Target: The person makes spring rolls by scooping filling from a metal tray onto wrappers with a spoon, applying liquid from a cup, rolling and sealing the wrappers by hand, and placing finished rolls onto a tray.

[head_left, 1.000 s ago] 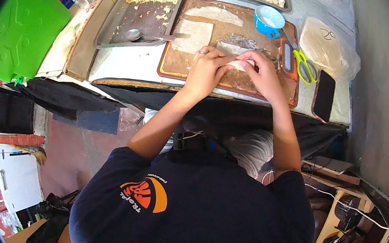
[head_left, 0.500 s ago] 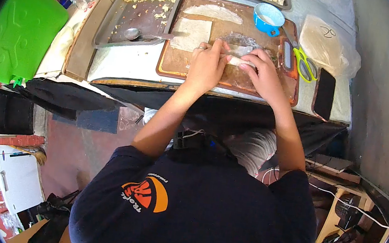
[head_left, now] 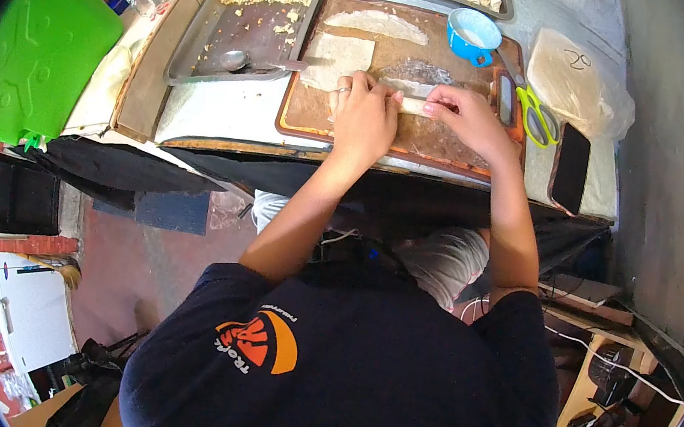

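Observation:
A pale, thin spring roll (head_left: 413, 106) lies crosswise on the brown cutting board (head_left: 303, 113), between my two hands. My left hand (head_left: 363, 119) has its fingers closed on the roll's left end. At the other end, my right hand (head_left: 468, 123) pinches the roll between thumb and fingers. A square wrapper sheet (head_left: 338, 59) lies flat just left of my left hand, and a curved wrapper piece (head_left: 377, 23) sits farther back on the board. A blue cup (head_left: 471, 47) with something white inside stands at the board's back right.
At left, a metal tray (head_left: 195, 47) holds chopped filling and a spoon (head_left: 233, 59). Another tray (head_left: 507, 9) of finished rolls stands behind. Right of the board are green-handled scissors (head_left: 538, 118), a phone (head_left: 571, 168) and a plastic bag of wrappers (head_left: 576, 76). A green container (head_left: 39, 53) is far left.
My hands have moved apart along the roll, showing more of its length. The right hand has turned into a pinch at the right end. The roll's wrapper is wound further.

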The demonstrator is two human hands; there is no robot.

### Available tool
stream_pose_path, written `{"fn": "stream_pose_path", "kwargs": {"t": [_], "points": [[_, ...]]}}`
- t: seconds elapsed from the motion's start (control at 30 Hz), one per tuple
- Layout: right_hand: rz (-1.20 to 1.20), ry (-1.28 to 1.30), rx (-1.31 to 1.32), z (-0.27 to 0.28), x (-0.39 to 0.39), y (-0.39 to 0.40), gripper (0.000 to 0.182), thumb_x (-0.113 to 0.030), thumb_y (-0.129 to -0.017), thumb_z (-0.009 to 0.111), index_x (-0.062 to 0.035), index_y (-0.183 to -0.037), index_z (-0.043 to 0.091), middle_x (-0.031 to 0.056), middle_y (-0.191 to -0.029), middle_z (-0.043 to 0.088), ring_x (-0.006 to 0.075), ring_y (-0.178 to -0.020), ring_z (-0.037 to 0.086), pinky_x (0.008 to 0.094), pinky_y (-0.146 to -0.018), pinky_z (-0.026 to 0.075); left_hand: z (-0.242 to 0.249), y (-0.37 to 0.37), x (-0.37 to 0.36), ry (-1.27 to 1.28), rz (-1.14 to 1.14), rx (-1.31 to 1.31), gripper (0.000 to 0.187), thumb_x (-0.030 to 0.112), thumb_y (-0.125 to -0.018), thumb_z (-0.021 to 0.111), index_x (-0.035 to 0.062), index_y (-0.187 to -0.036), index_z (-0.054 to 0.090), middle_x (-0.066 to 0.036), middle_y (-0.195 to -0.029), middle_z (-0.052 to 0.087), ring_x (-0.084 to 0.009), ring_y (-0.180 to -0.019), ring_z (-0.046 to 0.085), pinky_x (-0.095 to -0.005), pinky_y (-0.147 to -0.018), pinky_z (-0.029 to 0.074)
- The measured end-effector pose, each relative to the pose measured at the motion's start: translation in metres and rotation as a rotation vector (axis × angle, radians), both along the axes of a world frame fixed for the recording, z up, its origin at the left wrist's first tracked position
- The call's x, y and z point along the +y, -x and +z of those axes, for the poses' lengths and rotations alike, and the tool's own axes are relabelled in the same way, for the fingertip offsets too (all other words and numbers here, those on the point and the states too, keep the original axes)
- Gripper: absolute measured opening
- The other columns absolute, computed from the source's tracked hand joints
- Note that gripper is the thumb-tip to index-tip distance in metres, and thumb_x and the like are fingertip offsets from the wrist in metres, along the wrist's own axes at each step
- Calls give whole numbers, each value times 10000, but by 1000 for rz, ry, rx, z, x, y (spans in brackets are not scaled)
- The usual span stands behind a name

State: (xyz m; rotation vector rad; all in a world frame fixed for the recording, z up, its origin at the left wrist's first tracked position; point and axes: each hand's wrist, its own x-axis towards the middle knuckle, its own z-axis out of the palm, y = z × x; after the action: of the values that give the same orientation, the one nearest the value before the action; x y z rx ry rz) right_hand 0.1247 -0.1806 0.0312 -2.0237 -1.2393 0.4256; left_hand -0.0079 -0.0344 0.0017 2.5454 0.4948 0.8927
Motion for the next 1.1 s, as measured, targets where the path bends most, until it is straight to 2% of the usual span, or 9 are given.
{"fn": "stream_pose_path", "kwargs": {"t": [0.1, 0.2, 0.3, 0.4, 0.5, 0.7, 0.8, 1.0, 1.1], "points": [[-46, -72, -259, -16, 2, -5, 222, -197, -917, 613, 26, -914, 617, 124, -798, 636, 225, -781, 620, 336, -726, 470, -1, -5, 5, -86, 45, 65, 250, 273, -887, 595, 51, -886, 710, -147, -1016, 557, -344, -1029, 478, -477, -885, 343], [-92, -148, -227, -16, 4, -2, 224, -214, -900, 617, 8, -897, 647, 199, -849, 650, 368, -817, 632, 438, -722, 467, 2, -9, 6, -86, 55, 77, 253, 279, -883, 599, 45, -875, 693, -148, -1022, 558, -342, -1036, 477, -478, -877, 348], [-193, -157, -34, -5, 5, 9, 208, -202, -892, 623, 3, -891, 662, 198, -849, 659, 358, -805, 633, 436, -721, 469, 2, -10, 8, -78, 116, 11, 195, 254, -866, 618, 67, -883, 668, -127, -1012, 561, -347, -1030, 482, -478, -861, 356], [-172, -122, -24, -8, 6, 7, 188, -184, -881, 634, 2, -880, 657, 187, -829, 663, 354, -804, 633, 437, -716, 469, 11, -4, 11, -7, -29, -18, 138, 227, -849, 642, 98, -899, 647, -100, -960, 605, -345, -995, 510, -468, -839, 368], [-194, -149, -178, -15, 5, 5, 173, -172, -869, 646, -1, -893, 643, 175, -811, 664, 343, -793, 633, 435, -704, 468, 8, -3, 13, -11, -128, -65, 112, 214, -842, 657, 126, -910, 649, -77, -897, 652, -340, -941, 539, -456, -821, 374], [-255, -225, -153, -12, 11, 10, 154, -143, -843, 672, 0, -810, 626, 169, -777, 645, 352, -754, 607, 443, -700, 465, 6, 5, 9, 16, -128, -93, 130, 246, -855, 653, 123, -899, 649, -88, -889, 675, -336, -915, 556, -449, -808, 373], [-228, -221, -438, -8, 11, 10, 152, -141, -819, 697, -13, -795, 619, 154, -779, 642, 351, -784, 592, 446, -711, 457, 4, 0, 9, 24, -103, -80, 133, 248, -860, 646, 122, -901, 639, -91, -885, 673, -335, -912, 555, -449, -799, 371], [-257, -117, -406, 6, 16, 1, 136, -140, -801, 716, -31, -841, 646, 121, -803, 666, 319, -871, 583, 442, -778, 440, 5, -6, 7, 7, -64, -53, 101, 233, -864, 636, 142, -904, 615, -82, -859, 665, -333, -890, 556, -458, -781, 370], [-428, -410, -631, 31, 26, -23, 243, -272, -886, 649, -30, -892, 673, 144, -879, 695, 331, -984, 598, 461, -865, 437, 4, -5, 7, 33, -64, -50, 104, 259, -862, 654, 164, -904, 641, -100, -884, 675, -354, -920, 560, -464, -793, 385]]}}
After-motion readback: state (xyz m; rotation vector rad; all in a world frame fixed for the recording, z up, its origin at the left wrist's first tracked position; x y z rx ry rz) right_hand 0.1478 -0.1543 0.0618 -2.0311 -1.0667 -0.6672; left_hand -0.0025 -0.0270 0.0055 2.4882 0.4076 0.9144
